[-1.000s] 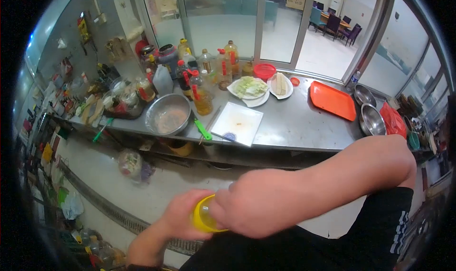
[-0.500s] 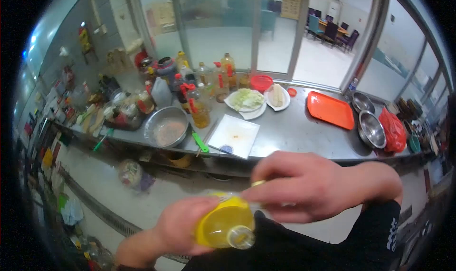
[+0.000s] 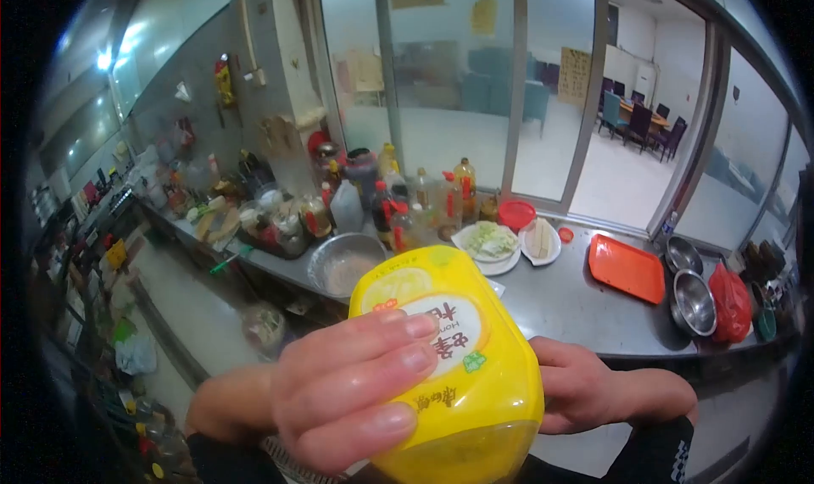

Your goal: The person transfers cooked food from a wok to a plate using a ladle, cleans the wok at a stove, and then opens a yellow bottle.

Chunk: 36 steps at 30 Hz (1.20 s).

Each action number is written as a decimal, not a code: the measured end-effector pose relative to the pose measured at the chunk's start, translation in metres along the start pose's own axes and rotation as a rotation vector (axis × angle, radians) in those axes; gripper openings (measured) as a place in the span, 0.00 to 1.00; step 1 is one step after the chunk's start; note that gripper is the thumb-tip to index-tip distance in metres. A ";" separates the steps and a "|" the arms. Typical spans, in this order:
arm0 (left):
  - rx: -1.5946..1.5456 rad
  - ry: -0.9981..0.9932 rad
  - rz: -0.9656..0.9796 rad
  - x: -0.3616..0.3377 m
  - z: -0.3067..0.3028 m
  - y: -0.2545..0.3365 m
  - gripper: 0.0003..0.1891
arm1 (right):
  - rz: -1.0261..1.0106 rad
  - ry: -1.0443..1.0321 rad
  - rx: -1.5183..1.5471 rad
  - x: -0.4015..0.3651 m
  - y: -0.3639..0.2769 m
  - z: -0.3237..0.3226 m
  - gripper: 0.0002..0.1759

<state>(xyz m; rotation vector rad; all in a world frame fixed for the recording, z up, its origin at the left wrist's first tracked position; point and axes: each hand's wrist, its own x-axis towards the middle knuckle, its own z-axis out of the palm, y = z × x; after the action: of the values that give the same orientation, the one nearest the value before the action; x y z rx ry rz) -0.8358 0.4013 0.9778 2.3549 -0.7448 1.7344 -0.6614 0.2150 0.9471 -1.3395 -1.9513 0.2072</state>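
Note:
A yellow-labelled drink bottle (image 3: 487, 357), with Chinese print and yellow liquid at its lower end, is close to the camera and tilted. My left hand (image 3: 352, 391) is wrapped around its left side, fingers across the label. The bottle's mouth is out of sight. To the right, my right hand (image 3: 585, 386) is held low with its fingers curled. Its fingertips are partly hidden behind the bottle, so what they hold does not show.
Behind, on a steel counter (image 3: 551, 302), stand a metal bowl (image 3: 339, 259), oil and sauce bottles (image 3: 449, 200), a plate of cabbage (image 3: 492, 242), an orange tray (image 3: 627, 268), steel bowls (image 3: 694, 302) and a red plastic bag (image 3: 729, 302). Sliding glass doors (image 3: 449, 86) rise beyond.
My left hand has raised the bottle towards the camera, turning its label into view. My right hand has moved away from the bottle's top, lower and rightward. The view has tilted up.

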 end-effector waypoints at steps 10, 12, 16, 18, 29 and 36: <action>0.146 0.113 0.219 0.029 -0.024 -0.010 0.31 | -0.037 -0.050 -0.023 0.011 0.000 0.003 0.21; 0.164 0.115 0.230 0.033 -0.027 -0.011 0.31 | -0.034 -0.056 -0.021 0.013 -0.001 0.003 0.22; 0.169 0.107 0.269 0.032 -0.029 -0.016 0.31 | -0.060 -0.068 -0.065 0.017 -0.004 0.002 0.22; 0.172 0.139 0.274 0.031 -0.029 -0.017 0.30 | -0.068 -0.075 -0.068 0.019 -0.004 0.002 0.22; 0.185 0.211 0.315 0.035 -0.021 -0.021 0.28 | -0.006 -0.089 -0.022 0.011 -0.008 -0.001 0.24; 0.185 0.193 0.334 0.039 -0.025 -0.022 0.28 | 0.036 -0.104 -0.082 0.013 -0.014 -0.002 0.23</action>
<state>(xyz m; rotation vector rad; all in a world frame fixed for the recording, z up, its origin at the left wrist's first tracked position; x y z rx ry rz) -0.8389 0.4174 1.0266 2.2265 -1.0327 2.2161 -0.6728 0.2191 0.9621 -1.4437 -2.0422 0.2208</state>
